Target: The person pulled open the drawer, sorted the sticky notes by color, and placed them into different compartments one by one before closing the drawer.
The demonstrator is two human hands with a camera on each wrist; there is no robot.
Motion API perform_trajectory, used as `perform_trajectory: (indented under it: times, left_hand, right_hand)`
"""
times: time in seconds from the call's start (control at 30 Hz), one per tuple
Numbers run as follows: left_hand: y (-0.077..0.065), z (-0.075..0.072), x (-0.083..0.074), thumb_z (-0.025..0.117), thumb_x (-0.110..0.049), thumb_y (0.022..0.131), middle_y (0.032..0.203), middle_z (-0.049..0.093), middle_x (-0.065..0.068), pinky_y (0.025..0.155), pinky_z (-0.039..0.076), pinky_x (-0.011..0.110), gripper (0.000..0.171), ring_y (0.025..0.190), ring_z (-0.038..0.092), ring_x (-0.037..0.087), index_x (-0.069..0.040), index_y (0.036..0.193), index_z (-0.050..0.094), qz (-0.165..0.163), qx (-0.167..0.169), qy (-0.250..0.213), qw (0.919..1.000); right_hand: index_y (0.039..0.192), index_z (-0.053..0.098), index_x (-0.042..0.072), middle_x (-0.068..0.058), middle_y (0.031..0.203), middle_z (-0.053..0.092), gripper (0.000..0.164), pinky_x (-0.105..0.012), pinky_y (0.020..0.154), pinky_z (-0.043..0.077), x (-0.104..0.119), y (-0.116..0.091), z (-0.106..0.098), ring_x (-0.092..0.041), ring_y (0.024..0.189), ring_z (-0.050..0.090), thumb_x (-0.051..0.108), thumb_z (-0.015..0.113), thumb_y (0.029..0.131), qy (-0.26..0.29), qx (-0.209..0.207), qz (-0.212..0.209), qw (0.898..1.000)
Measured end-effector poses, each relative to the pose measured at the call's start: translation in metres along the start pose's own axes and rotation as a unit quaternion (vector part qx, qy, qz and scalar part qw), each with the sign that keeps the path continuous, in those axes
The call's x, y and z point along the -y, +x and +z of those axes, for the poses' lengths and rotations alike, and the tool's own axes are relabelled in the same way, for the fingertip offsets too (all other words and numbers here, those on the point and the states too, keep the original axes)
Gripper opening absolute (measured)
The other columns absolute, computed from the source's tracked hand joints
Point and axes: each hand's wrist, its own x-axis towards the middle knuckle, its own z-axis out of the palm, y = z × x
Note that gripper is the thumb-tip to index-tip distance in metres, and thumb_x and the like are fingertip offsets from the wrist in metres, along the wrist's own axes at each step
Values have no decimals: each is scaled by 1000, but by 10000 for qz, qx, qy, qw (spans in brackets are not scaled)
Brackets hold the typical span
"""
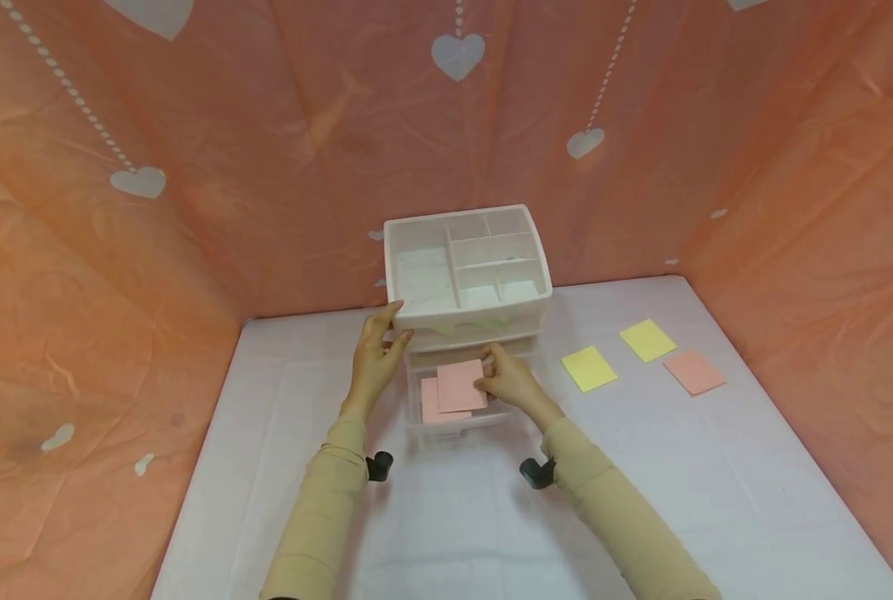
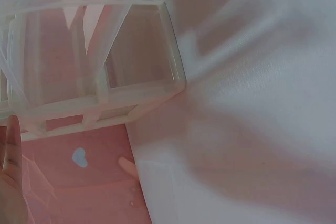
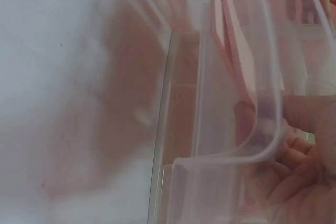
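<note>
A white organizer [image 1: 461,310] with divided top compartments stands against the backdrop. Below its upper drawer a clear lower drawer [image 1: 446,427] is pulled out toward me. Two pink sticky note pads lie there overlapping: the upper pad [image 1: 457,385] partly covers the lower pad [image 1: 430,404]. My right hand [image 1: 512,379] reaches over the drawer and pinches the upper pad at its right edge. In the right wrist view its fingers [image 3: 299,177] show partly behind the clear drawer wall. My left hand [image 1: 375,358] touches the organizer's front left corner, thumb and forefinger extended.
To the right on the white-covered table [image 1: 626,500] lie two yellow note pads [image 1: 589,368] and a pink pad [image 1: 694,372]. Yellow-green pieces [image 1: 442,329] show through the upper drawer's front. A peach backdrop with hearts [image 1: 457,56] encloses the table on three sides.
</note>
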Motion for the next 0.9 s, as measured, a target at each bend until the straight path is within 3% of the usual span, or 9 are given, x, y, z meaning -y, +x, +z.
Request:
perform_trajectory:
  times: [0.27,0.67,0.9]
  left_hand:
    - [0,0,0,61,-20,90,120,49,15,78,56,40,48,106,54,29,-24,135,44,14,21,0,10000]
    - [0,-1,-1,60,-20,91,121,49,15,79,56,41,48,107,53,28,-26,135,43,-41,56,-22,10000]
    - [0,-1,0,61,-20,90,119,49,17,77,57,41,47,105,54,30,-24,134,44,89,-5,21,10000]
  right_hand:
    - [112,49,1,-13,88,63,40,-26,58,47,3,-1,0,-19,67,56,5,68,77,-742,-195,-128,9970]
    - [114,52,1,-14,94,64,40,-30,63,51,5,-2,1,-22,74,59,7,68,78,-948,-235,51,9952]
    - [111,54,4,-13,90,64,37,-30,63,50,5,-4,1,-22,74,58,6,68,77,-971,-350,-10,9947]
